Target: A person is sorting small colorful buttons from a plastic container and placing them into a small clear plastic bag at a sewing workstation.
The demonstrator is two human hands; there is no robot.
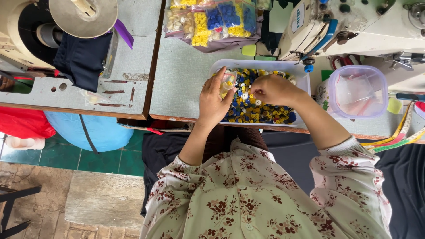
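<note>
Two worn grey-topped work tables [137, 53] with brown wooden edges meet at twelve o'clock — daylight falls evenly on them. At seven o'clock lie dark green floor tiles [62, 157], then rough brown brick paving [35, 186] and a pale concrete slab [104, 199].

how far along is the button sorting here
Done: several filled bags of sorted buttons lie at the back of the table. In hand: the left hand holds a small clear bag, the right hand pinches over the white tray. Left: the tray is still heaped with mixed buttons.
</note>
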